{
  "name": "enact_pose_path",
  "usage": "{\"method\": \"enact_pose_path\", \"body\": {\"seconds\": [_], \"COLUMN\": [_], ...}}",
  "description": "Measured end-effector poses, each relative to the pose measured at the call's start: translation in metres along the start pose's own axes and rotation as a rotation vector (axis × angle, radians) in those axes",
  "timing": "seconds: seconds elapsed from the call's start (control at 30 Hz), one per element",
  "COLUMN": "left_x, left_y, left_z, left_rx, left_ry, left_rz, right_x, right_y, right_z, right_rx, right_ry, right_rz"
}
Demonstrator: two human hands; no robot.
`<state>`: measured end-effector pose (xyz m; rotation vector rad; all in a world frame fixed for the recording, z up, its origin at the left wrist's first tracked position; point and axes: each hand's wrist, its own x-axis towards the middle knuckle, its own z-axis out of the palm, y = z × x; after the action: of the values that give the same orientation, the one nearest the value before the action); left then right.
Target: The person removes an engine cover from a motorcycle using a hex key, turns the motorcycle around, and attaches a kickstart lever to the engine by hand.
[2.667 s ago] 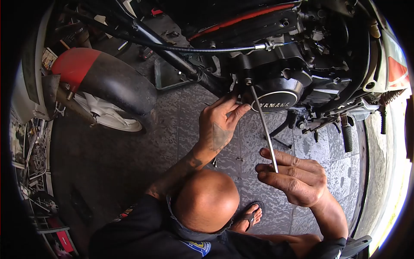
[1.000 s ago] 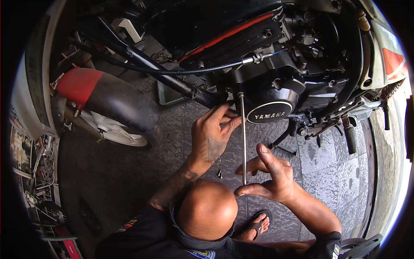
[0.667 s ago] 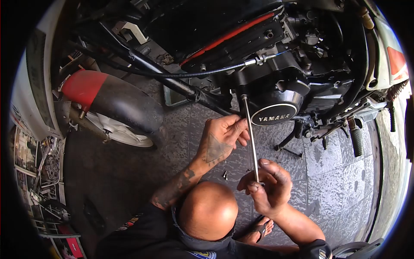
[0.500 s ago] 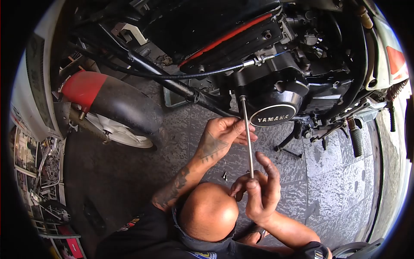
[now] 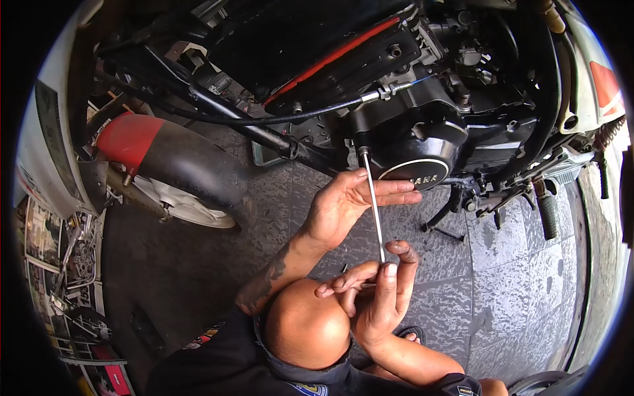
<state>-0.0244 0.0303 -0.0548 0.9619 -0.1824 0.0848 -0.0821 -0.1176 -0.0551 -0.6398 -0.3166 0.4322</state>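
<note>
Engine cover [image 5: 432, 142]: ahead, right of centre. Rod [image 5: 374, 204]: from the cover's left side back to the right hand [image 5: 386, 267]. Cable [image 5: 330, 108]: across the frame tube [image 5: 264, 137], left of the cover. Tray [image 5: 257, 153]: on the floor [image 5: 505, 264], beyond the tube. Wheel [image 5: 198, 155]: left of the tray.

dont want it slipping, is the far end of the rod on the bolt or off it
On, it seems: the rod meets the bolt beside the round cover, with no gap showing.
</note>
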Motion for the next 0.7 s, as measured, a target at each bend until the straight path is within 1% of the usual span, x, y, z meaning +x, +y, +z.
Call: {"method": "enact_pose_path", "body": {"seconds": [0.07, 0.1, 0.17, 0.23, 0.3, 0.33, 0.37, 0.43, 0.47, 0.5, 0.57, 0.63, 0.7], "left_x": [0.0, 0.002, 0.002, 0.001, 0.0, 0.001, 0.002, 0.001, 0.0, 0.001, 0.002, 0.003, 0.004], "left_y": [-0.002, 0.0, 0.002, 0.004, 0.001, 0.0, 0.0, 0.002, 0.002, 0.002, 0.001, 0.0, -0.001], "left_z": [-0.001, 0.001, 0.005, 0.009, 0.004, 0.002, 0.003, 0.005, 0.006, 0.007, 0.009, 0.009, 0.009], "left_rx": [0.021, 0.018, 0.014, 0.032, 0.059, 0.087, 0.086, 0.081, 0.079, 0.074, 0.068, 0.02, 0.012], "left_ry": [0.006, 0.011, 0.015, 0.073, 0.055, 0.033, 0.03, 0.044, 0.046, 0.053, 0.05, 0.067, 0.069], "left_rz": [0.025, 0.029, 0.032, 0.017, 0.027, 0.041, 0.042, 0.059, 0.056, 0.062, 0.073, 0.073, 0.079], "right_x": [0.002, 0.004, 0.008, 0.016, 0.027, 0.038, 0.048, 0.056, 0.055, 0.056, 0.058, 0.056, 0.051], "right_y": [-0.008, -0.01, -0.013, -0.02, -0.036, -0.053, -0.069, -0.097, -0.104, -0.105, -0.105, -0.099, -0.09], "right_z": [0.001, 0.001, 0.001, -0.009, -0.035, -0.039, -0.036, -0.022, -0.018, -0.018, -0.019, -0.018, -0.022], "right_rx": [-0.028, -0.032, -0.221, -0.229, -0.906, -1.17, -1.298, -1.562, -1.643, -1.645, -1.649, -1.639, -1.479], "right_ry": [0.007, 0.011, -0.076, -0.067, -0.326, -0.455, -0.571, -0.809, -0.838, -0.838, -0.893, -0.894, -0.801], "right_rz": [0.108, 0.109, 0.079, 0.053, -0.122, -0.323, -0.367, -0.345, -0.362, -0.361, -0.444, -0.422, -0.447]}}
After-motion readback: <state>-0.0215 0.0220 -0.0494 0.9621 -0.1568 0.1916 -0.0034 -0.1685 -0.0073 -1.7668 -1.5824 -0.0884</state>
